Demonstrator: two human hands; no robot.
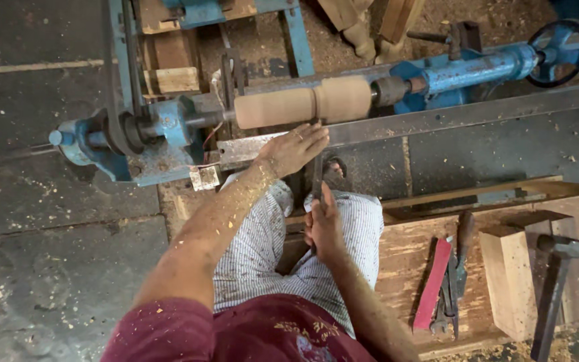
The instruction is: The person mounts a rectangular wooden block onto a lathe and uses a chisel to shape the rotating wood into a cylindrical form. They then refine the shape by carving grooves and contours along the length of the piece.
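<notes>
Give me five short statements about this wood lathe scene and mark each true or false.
1. A pale wooden cylinder is mounted between the ends of the blue lathe. True.
2. The left hand rests on the metal tool rest, just below the cylinder. True.
3. The right hand is empty. False: it grips the handle of a turning chisel that points up at the cylinder.
4. A hammer lies on the wooden board at the right. True.
5. The flat red piece lies on the left of the person's lap. False: it lies on the board to the right, beside dark metal tools.
</notes>
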